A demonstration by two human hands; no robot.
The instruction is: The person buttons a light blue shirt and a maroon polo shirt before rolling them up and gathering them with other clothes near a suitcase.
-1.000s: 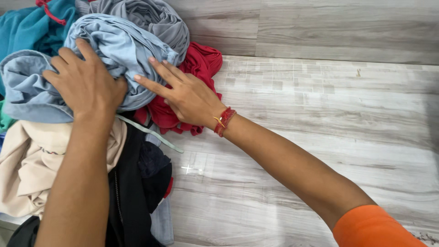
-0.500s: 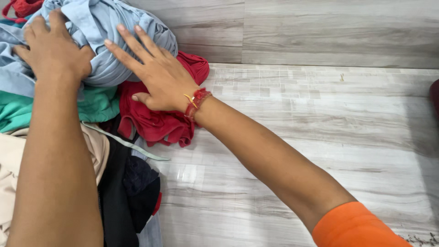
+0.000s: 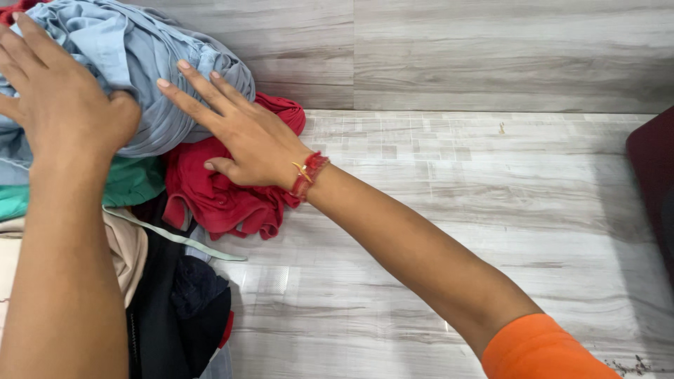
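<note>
Hands (image 3: 60,105) (image 3: 242,133) flat, apparently pressing blue garment (image 3: 151,67).

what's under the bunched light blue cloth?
Under the bunched light blue cloth a crumpled red garment and green fabric poke out. Both hands, left hand and right hand, press on it; anything deeper is covered.

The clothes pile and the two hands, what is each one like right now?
Left hand: open, flat on the light blue garment.
Right hand: open, fingers spread, on blue and red cloth.
Light blue garment: bunched up, on top of the pile.
Red garment: crumpled, partly under the blue one.
Green garment: mostly buried.
Black garment: crumpled at the pile's near edge.
</note>
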